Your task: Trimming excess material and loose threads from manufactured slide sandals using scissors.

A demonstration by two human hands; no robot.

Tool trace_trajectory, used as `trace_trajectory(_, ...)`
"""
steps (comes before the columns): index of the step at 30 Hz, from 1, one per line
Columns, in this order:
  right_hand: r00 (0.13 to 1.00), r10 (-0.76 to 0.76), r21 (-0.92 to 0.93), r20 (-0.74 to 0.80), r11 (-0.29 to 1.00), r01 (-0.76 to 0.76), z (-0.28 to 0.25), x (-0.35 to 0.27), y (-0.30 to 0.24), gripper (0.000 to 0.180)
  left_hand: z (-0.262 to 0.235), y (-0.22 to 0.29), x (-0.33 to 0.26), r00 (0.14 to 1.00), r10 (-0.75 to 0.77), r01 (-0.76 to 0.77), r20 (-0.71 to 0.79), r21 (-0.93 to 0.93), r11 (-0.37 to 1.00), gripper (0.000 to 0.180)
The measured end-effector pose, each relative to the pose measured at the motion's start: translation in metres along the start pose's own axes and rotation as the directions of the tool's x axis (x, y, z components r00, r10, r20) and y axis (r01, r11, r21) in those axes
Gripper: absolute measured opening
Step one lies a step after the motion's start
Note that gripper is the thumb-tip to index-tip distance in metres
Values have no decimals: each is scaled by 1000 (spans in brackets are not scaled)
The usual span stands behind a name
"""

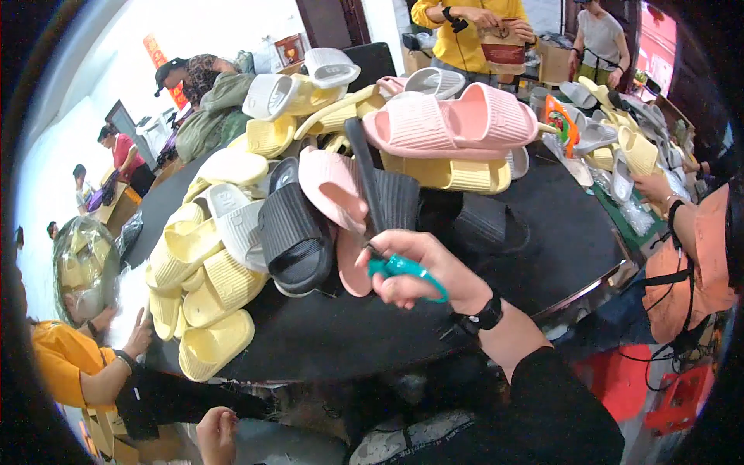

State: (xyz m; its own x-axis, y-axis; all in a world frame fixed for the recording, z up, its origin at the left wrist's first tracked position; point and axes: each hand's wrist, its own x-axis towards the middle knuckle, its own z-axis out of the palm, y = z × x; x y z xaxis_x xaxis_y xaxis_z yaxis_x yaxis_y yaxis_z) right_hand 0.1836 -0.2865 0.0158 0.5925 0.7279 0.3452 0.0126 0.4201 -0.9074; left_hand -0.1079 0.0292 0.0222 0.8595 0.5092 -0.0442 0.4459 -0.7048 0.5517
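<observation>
My right hand (pixel 415 271) is closed round teal-handled scissors (pixel 403 267) at the near side of the slipper pile. Its fingertips are by the lower end of a black slipper (pixel 366 178) tilted on its edge. Left of that hand lie a pink slipper (pixel 332 186) and a ribbed black slipper (pixel 293 232). Low in the picture, apart from the table, my left hand (pixel 217 435) has its fingers curled in; whatever they may hold is hidden.
Yellow slippers (pixel 217 345) and grey slippers (pixel 236 221) heap on the black table (pixel 349 333). Pink slippers (pixel 453 120) top the pile. An orange-sleeved co-worker (pixel 74 364) sits close at left; another person's arm (pixel 682 221) reaches in at right. Red stools (pixel 682 399) stand lower right.
</observation>
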Motion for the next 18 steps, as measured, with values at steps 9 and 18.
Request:
trace_trajectory(9, 832, -297, -273, -469, 945, 183, -23, 2, -5, 32, 8, 47, 48, 911, 354, -250, -211, 399, 882, 40)
trace_trajectory(18, 485, -701, -783, -523, 620, 52, -67, 15, 20, 38, 41, 169, 177, 700, 707, -694, -104, 136, 707, 42)
